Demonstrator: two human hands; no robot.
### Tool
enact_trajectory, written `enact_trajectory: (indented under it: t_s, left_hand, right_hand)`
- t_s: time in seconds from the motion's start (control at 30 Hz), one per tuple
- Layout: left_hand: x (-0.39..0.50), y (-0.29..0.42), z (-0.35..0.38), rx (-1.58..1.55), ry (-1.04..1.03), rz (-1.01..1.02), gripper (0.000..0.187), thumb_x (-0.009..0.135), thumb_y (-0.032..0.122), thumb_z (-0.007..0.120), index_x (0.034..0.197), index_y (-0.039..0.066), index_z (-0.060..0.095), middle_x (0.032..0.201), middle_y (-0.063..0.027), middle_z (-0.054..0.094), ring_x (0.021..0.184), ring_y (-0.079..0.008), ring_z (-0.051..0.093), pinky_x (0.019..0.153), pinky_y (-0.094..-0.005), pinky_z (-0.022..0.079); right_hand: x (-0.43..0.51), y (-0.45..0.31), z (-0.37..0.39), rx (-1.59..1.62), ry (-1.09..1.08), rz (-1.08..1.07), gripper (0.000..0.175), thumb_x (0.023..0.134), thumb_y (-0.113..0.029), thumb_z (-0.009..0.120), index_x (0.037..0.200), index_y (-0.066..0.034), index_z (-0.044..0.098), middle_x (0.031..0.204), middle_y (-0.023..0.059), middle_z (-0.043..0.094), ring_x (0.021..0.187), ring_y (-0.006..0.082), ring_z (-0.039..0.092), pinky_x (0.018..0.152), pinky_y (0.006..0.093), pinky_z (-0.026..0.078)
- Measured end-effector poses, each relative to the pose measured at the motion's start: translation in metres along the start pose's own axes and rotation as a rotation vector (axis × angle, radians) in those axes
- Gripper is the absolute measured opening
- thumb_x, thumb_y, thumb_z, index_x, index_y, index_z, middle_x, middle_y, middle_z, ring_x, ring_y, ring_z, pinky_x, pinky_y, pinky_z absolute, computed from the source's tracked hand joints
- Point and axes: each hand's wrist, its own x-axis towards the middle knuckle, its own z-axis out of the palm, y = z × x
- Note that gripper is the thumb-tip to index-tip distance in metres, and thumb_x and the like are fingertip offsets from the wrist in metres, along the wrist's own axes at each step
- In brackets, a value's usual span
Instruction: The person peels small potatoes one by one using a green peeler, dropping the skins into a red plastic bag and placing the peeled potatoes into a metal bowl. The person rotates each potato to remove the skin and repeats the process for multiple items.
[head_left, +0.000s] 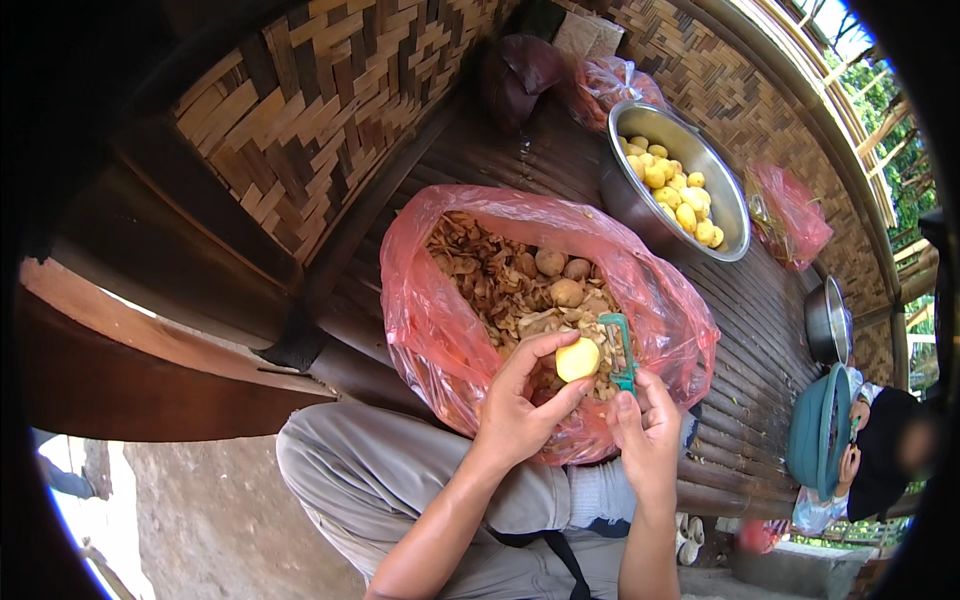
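My left hand holds a peeled yellow potato between thumb and fingers. Just right of it, my right hand grips a green vegetable peeler by its lower end, its blade frame pointing up. Potato and peeler look slightly apart. Both hands are over the near edge of an open red plastic bag, which holds brown peelings and several unpeeled potatoes. Beyond the bag, a large metal bowl contains many peeled potatoes.
Woven bamboo walls enclose the slatted bamboo platform. Red plastic bags and a smaller metal bowl stand farther off. At the right, another person's hands are over a teal basin.
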Motion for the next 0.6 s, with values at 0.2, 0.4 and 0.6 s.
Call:
enact_trajectory:
  t_s: [0.2,0.4,0.6]
  left_hand:
    - [0.000,0.008,-0.001,0.473,-0.075,0.272,0.045,0.074,0.000,0.075,0.116,0.006,0.059,0.124,-0.0144,0.056,0.116,-0.0267,0.056,0.096,-0.0337,0.046]
    - [0.001,0.008,0.003,0.339,0.007,0.245,0.046,0.073,0.004,0.078,0.115,0.006,0.058,0.119,-0.0162,0.059,0.110,-0.0281,0.059,0.090,-0.0350,0.049]
    - [0.000,0.012,-0.001,0.463,0.003,0.298,0.047,0.071,0.005,0.079,0.114,0.005,0.058,0.120,-0.0165,0.061,0.110,-0.0277,0.060,0.091,-0.0350,0.049]
  right_hand:
    - [0.014,-0.007,0.012,-0.191,0.013,-0.124,0.017,0.090,-0.010,0.064,0.101,0.0012,0.058,0.083,0.0004,0.058,0.076,0.0053,0.050,0.068,0.0215,0.044]
    - [0.022,-0.014,0.008,-0.149,0.116,-0.069,0.012,0.090,-0.010,0.064,0.096,0.0012,0.061,0.082,0.0001,0.058,0.076,0.0049,0.050,0.070,0.0215,0.044]
    - [0.019,-0.018,0.007,-0.114,-0.015,-0.159,0.025,0.088,-0.014,0.068,0.107,0.0013,0.060,0.092,0.0003,0.061,0.084,0.0046,0.053,0.075,0.0205,0.044]
